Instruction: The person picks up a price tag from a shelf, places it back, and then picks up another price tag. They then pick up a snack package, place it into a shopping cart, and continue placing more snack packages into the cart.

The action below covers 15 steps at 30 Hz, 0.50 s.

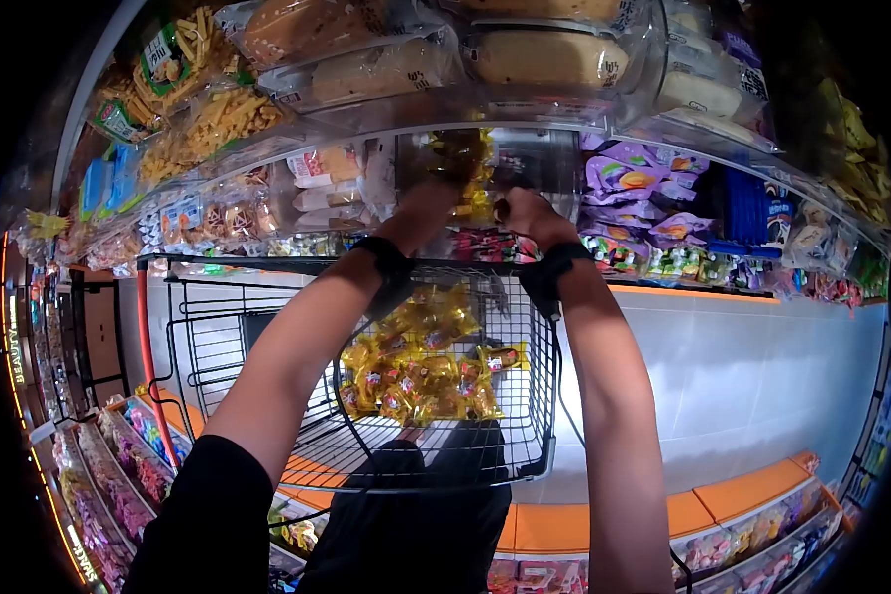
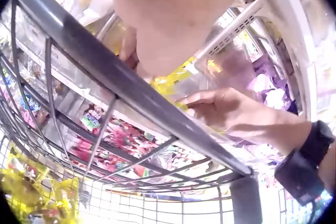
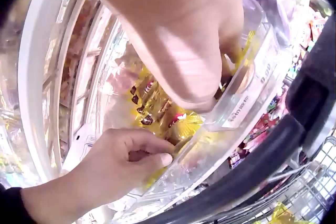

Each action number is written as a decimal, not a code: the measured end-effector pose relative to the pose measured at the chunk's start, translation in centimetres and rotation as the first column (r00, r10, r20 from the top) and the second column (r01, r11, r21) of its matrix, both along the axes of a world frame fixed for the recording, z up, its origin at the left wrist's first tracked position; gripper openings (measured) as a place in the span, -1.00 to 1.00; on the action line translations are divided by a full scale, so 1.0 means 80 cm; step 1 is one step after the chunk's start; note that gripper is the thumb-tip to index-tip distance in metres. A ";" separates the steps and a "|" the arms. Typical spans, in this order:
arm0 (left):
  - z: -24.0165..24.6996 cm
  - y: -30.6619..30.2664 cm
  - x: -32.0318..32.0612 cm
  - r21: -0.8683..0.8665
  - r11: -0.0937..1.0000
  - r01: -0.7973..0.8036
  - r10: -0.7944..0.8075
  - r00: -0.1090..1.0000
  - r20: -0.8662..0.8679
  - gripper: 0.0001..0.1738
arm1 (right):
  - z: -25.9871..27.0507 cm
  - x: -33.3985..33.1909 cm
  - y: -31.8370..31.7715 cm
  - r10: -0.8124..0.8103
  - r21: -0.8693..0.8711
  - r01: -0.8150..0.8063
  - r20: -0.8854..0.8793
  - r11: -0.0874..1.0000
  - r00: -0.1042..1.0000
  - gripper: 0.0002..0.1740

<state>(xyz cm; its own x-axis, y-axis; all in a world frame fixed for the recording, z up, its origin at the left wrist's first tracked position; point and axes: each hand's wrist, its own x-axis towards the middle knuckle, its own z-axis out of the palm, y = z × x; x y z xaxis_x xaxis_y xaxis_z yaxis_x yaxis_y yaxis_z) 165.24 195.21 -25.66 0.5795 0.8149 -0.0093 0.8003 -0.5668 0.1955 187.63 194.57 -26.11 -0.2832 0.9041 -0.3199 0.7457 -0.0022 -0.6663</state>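
Both hands reach into a clear shelf bin (image 3: 231, 113) of yellow-wrapped snack packets (image 3: 186, 127) with brown contents. My left hand (image 3: 118, 155) pinches the edge of a yellow snack packet between thumb and index finger, in the right wrist view. My right hand (image 1: 530, 216) is beside it, to the right. In the left wrist view the right hand (image 2: 226, 109) has curled fingers, with thumb and fingertip at a yellow wrapper (image 2: 173, 85). Its fingers are partly hidden behind the palm in the right wrist view. Several more yellow packets (image 1: 426, 381) lie in the shopping cart (image 1: 544, 416) below.
The cart's dark handle bar (image 2: 121, 77) stands between body and shelf. Bagged bread loaves (image 1: 549, 59) fill the shelf above. Purple packets (image 1: 629, 178) sit right of the bin, bread packs (image 1: 327, 178) to its left. Orange-topped low shelves (image 1: 757, 495) stand behind the person.
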 end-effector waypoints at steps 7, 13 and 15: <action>0.100 -0.059 0.006 0.018 1.000 0.004 -0.009 0.951 0.309 -0.88 | 0.069 -0.021 -0.075 -0.087 0.479 0.179 -0.207 0.859 0.974 -0.78; 0.100 -0.209 -0.056 -0.111 0.991 0.079 -0.020 0.893 0.450 -0.85 | 0.094 -0.092 -0.216 -0.331 0.151 0.427 -0.428 0.891 0.841 -0.87; 0.064 -0.252 -0.082 -0.263 0.963 -0.051 0.154 0.908 0.390 -0.85 | 0.052 -0.118 -0.241 -0.271 0.055 0.312 -0.371 0.948 0.888 -0.79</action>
<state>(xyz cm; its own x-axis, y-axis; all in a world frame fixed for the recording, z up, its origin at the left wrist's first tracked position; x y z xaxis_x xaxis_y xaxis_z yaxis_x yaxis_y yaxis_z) 158.68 175.06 -20.50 0.4888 0.8724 0.0031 0.6739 -0.3798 0.6337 178.20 175.31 -21.95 -0.0774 0.9869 -0.1416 0.4368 -0.0941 -0.8946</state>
